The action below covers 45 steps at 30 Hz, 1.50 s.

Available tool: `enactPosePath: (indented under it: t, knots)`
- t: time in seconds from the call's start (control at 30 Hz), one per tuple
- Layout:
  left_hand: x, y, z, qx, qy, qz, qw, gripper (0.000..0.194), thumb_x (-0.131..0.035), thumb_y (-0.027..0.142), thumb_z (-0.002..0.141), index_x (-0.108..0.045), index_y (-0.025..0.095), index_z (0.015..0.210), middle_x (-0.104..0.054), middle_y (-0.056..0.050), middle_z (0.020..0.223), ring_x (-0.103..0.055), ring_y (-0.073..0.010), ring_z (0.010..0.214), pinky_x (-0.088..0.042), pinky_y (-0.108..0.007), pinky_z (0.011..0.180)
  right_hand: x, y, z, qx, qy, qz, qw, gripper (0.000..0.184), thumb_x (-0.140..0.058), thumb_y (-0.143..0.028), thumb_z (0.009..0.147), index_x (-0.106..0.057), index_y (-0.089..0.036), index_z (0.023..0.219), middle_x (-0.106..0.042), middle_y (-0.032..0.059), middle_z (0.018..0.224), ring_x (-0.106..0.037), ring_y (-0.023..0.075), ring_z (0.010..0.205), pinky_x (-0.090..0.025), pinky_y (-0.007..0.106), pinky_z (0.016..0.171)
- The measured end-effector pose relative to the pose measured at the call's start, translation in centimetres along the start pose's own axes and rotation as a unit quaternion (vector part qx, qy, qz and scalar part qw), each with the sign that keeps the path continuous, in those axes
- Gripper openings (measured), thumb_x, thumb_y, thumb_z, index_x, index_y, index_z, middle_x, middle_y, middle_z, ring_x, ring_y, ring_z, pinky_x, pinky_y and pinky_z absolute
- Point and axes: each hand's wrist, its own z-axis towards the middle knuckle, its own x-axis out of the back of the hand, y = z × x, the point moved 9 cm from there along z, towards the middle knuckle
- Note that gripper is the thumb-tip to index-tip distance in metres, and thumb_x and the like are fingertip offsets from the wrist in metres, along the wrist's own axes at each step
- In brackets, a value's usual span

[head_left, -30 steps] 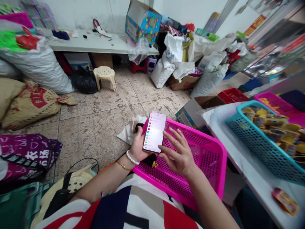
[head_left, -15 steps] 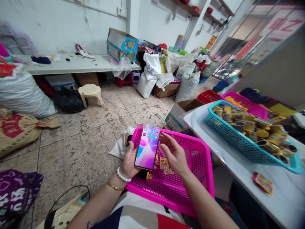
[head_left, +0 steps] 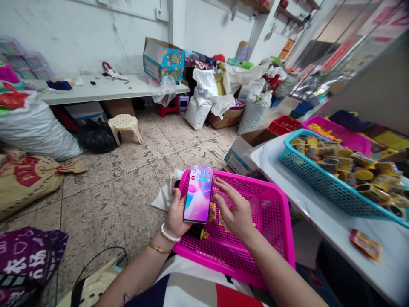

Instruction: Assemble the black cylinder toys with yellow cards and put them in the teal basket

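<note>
My left hand (head_left: 177,212) is wrapped round a smartphone (head_left: 198,196), whose lit screen shows a home page with app icons. Beside the phone's right edge, my right hand (head_left: 234,209) has its fingers apart and holds nothing. Both hands are above a pink plastic basket (head_left: 281,238) resting on my lap. Inside the basket lie small yellow printed packets (head_left: 221,218), partly covered by the phone and my right hand. A cluster of small coloured beads (head_left: 204,234) on something dark shows just below the phone.
On the right, a marble-patterned table (head_left: 338,238) bears a turquoise basket (head_left: 319,187) of yellow items and a small packet (head_left: 365,244). An open carton (head_left: 239,155) stands beyond my lap. A cream stool (head_left: 124,123), sacks (head_left: 35,123) and a white bench (head_left: 105,91) are to the left.
The view has shifted slightly, so most things sit a little further right. The phone stays in my left hand, and my right hand's fingers remain near its right edge.
</note>
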Motion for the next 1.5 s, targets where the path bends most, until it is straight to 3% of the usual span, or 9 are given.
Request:
enactPosePath:
  t: [0.13, 0.27, 0.37, 0.57, 0.77, 1.0, 1.37, 1.5]
  knots:
    - [0.0, 0.0, 0.2, -0.007, -0.004, 0.004, 1.0, 0.069, -0.028, 0.062, 0.094, -0.047, 0.014, 0.139, -0.062, -0.016, 0.126, -0.058, -0.0318, 0.116, -0.043, -0.045, 0.102, 0.1, -2.5, 0.3, 0.114, 0.026, -0.12, 0.986, 0.039, -0.06, -0.021, 0.089, -0.058, -0.023, 0.128, -0.034, 0.0095, 0.153, -0.032, 0.0316, 0.14, -0.034, 0.057, 0.112]
    - [0.1, -0.7, 0.1, 0.011, -0.002, 0.016, 1.0, 0.068, -0.027, 0.062, 0.095, -0.049, 0.015, 0.139, -0.063, -0.014, 0.126, -0.054, -0.0341, 0.121, -0.041, -0.045, 0.103, -0.7, -3.5, 0.5, 0.146, 0.017, -0.178, 0.973, 0.04, -0.063, -0.025, 0.088, -0.06, -0.025, 0.127, -0.014, 0.0055, 0.16, -0.015, 0.0372, 0.145, -0.029, 0.061, 0.114]
    - [0.1, -1.0, 0.0, 0.023, -0.007, 0.023, 0.999, 0.068, -0.025, 0.062, 0.095, -0.052, 0.016, 0.137, -0.063, -0.014, 0.126, -0.054, -0.0338, 0.122, -0.042, -0.044, 0.103, -0.8, -3.6, 0.5, 0.148, 0.008, -0.191, 0.97, 0.04, -0.063, -0.027, 0.088, -0.059, -0.025, 0.128, -0.015, 0.0051, 0.16, -0.013, 0.0381, 0.145, -0.028, 0.063, 0.113]
    - [0.3, -0.6, 0.1, 0.021, -0.002, 0.005, 1.0, 0.074, -0.023, 0.066, 0.093, -0.055, 0.013, 0.133, -0.065, -0.016, 0.122, -0.057, -0.0325, 0.118, -0.043, -0.046, 0.102, 0.2, -4.6, -0.2, 0.188, 0.015, -0.143, 0.972, 0.039, -0.065, -0.028, 0.086, -0.061, -0.021, 0.124, -0.028, 0.01, 0.156, -0.024, 0.0382, 0.142, -0.03, 0.063, 0.112]
    - [0.8, -0.1, 0.4, 0.004, 0.029, -0.016, 0.999, 0.076, -0.023, 0.068, 0.092, -0.052, 0.012, 0.135, -0.065, -0.016, 0.122, -0.059, -0.0313, 0.115, -0.044, -0.045, 0.101, -1.1, -4.3, -0.8, 0.203, -0.009, -0.135, 0.97, 0.032, -0.066, -0.027, 0.086, -0.064, -0.022, 0.118, -0.034, 0.0087, 0.153, -0.024, 0.0391, 0.142, -0.03, 0.065, 0.111]
    - [0.5, 0.0, 0.5, -0.007, 0.007, -0.005, 1.0, 0.078, -0.026, 0.068, 0.092, -0.048, 0.01, 0.139, -0.06, -0.018, 0.129, -0.053, -0.0335, 0.123, -0.04, -0.046, 0.105, -1.6, -4.3, -1.1, 0.222, -0.014, -0.124, 0.967, 0.027, -0.066, -0.025, 0.086, -0.067, -0.023, 0.112, -0.04, 0.0064, 0.15, -0.027, 0.039, 0.141, -0.029, 0.067, 0.11]
    - [0.3, -0.8, 0.1, 0.016, -0.012, 0.016, 1.0, 0.073, -0.03, 0.068, 0.091, -0.046, 0.019, 0.141, -0.061, -0.015, 0.129, -0.059, -0.0349, 0.115, -0.047, -0.047, 0.097, -1.5, -3.4, -0.2, 0.169, -0.015, -0.175, 0.97, 0.038, -0.063, -0.028, 0.088, -0.06, -0.023, 0.126, -0.019, 0.0065, 0.159, -0.016, 0.0379, 0.145, -0.028, 0.063, 0.113]
    - [0.2, -0.9, 0.1, 0.024, -0.009, 0.009, 1.0, 0.07, -0.03, 0.066, 0.091, -0.044, 0.021, 0.143, -0.061, -0.014, 0.129, -0.059, -0.0351, 0.114, -0.048, -0.047, 0.095, -1.3, -3.3, 0.0, 0.165, -0.016, -0.184, 0.969, 0.039, -0.063, -0.03, 0.088, -0.059, -0.025, 0.126, -0.019, 0.0049, 0.159, -0.015, 0.0375, 0.145, -0.027, 0.065, 0.113]
